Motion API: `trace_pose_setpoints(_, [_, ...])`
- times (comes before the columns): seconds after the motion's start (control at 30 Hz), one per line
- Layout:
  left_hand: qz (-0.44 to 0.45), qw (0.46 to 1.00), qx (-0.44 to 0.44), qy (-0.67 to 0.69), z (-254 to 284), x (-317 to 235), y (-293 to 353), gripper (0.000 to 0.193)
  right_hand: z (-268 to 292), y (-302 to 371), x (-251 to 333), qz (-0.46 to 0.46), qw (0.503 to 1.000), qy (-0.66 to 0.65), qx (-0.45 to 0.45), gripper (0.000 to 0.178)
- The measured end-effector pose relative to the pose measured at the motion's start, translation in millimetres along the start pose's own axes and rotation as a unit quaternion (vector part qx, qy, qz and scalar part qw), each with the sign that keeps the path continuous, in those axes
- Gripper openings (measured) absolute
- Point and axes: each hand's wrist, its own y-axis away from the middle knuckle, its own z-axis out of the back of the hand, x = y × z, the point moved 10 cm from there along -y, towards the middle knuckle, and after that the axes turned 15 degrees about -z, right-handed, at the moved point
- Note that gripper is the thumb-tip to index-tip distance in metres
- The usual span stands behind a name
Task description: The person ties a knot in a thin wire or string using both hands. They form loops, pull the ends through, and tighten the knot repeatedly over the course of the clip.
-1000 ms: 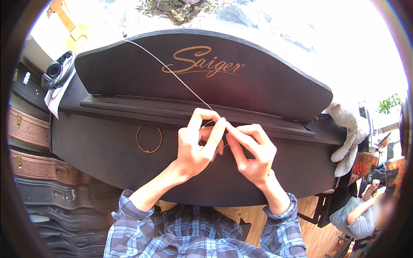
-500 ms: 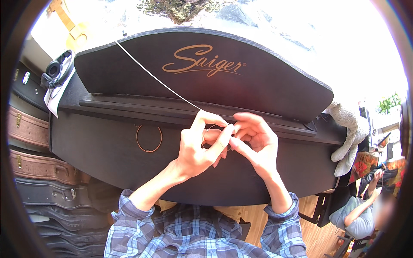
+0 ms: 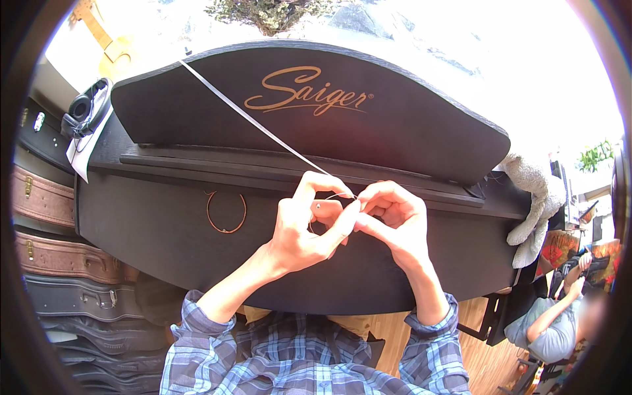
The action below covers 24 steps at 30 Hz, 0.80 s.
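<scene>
My left hand [image 3: 304, 227] pinches a thin metal string, apparently a guitar string [image 3: 337, 195], between thumb and forefinger. Part of the string loops by the left fingers, with a small ball end [image 3: 318, 207] showing. Close against it, my right hand [image 3: 394, 220] has its thumb and forefinger drawn together at the string; the exact contact is too small to make out. A pale, blurred line [image 3: 253, 120] runs from behind my left hand up to the board's top edge. On the dark table to the left lies a coiled copper-coloured string [image 3: 226, 230].
A black curved board [image 3: 191, 108] with gold lettering rises at the table's back. Headphones [image 3: 80, 106] and paper sit at the left, beside stacked instrument cases [image 3: 46, 257]. A grey plush toy [image 3: 530, 207] hangs at the right; another person [image 3: 540, 326] sits beyond.
My right fingers have closed in toward the thumb and the left fingertips. The pale line across the board looks broader and more blurred. The coil on the table stays put.
</scene>
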Motion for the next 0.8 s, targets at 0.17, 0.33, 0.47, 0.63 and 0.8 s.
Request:
trace_pose_setpoints(0.17, [-0.013,1.0,0.012,0.001,-1.7,-3.0,-1.7,0.028,-1.6,0.5,-1.4,-0.005,1.0,0.001,0.007,0.026])
trace_pose_setpoints(0.33, [-0.006,1.0,0.01,0.005,-2.1,-2.0,-2.0,0.028,-2.1,0.4,-1.5,0.001,1.0,0.006,0.013,0.026])
trace_pose_setpoints(0.47, [0.0,1.0,0.029,0.003,-4.7,-0.4,-1.9,0.028,-2.2,-0.4,-2.3,0.002,1.0,0.013,0.014,0.027])
trace_pose_setpoints(0.63, [0.019,0.999,0.03,0.023,-6.0,3.5,-0.2,0.025,-2.2,0.5,-2.3,0.0,1.0,0.017,0.014,0.028])
trace_pose_setpoints(0.8, [0.026,0.999,0.031,0.032,-6.6,4.6,0.3,0.025,-2.2,-0.1,-2.1,-0.005,1.0,0.004,0.014,0.027])
